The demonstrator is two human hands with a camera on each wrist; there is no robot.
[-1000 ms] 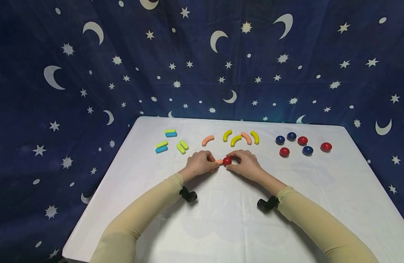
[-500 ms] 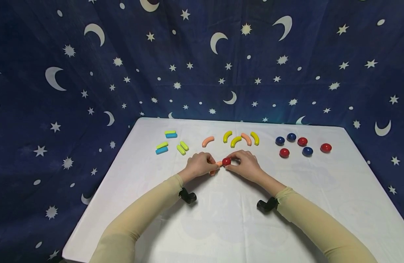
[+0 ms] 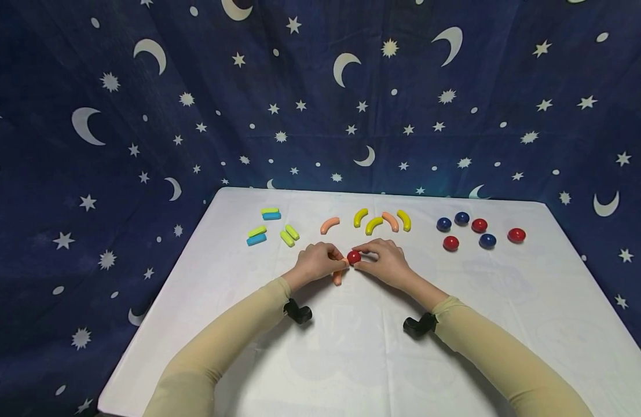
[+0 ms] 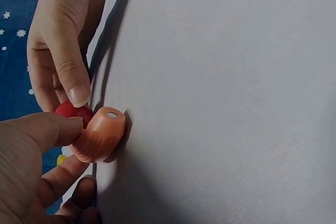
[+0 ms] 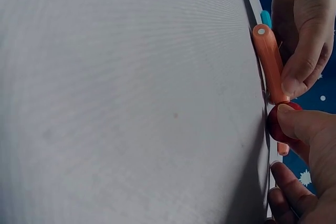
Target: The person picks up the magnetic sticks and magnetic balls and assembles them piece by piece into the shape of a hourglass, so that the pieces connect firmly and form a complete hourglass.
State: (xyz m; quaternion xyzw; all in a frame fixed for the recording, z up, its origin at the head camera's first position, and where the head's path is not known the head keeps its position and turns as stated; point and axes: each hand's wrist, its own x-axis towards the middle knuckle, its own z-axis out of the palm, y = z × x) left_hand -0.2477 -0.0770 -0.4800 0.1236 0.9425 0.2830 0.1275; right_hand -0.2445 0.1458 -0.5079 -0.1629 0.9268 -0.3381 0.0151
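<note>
Near the table's middle, my left hand (image 3: 320, 260) pinches an orange curved rod (image 4: 105, 135) between thumb and fingers. One end of the rod, with a small silvery disc set in it, points toward me; the fingers hide part of its length. A glossy red ball (image 3: 354, 258) sits right at the rod's far end, just right of the left fingertips. My right hand (image 3: 388, 263) holds that ball from the right between thumb and forefinger. In the right wrist view, the right thumb presses on the ball, and the orange rod (image 5: 270, 64) runs from it past the left thumb.
Behind the hands lie yellow curved rods (image 3: 374, 226) and orange curved rods (image 3: 330, 225). Short green sticks (image 3: 286, 238) and blue sticks (image 3: 256, 239) lie at left. Red balls (image 3: 451, 243) and blue balls (image 3: 487, 241) rest at right. A starry curtain (image 3: 299, 87) hangs behind the white table (image 3: 351, 359).
The right hand and the red ball have moved slightly left, closer to the left fingertips. The rod has turned, and more of its near end shows below the left hand.
</note>
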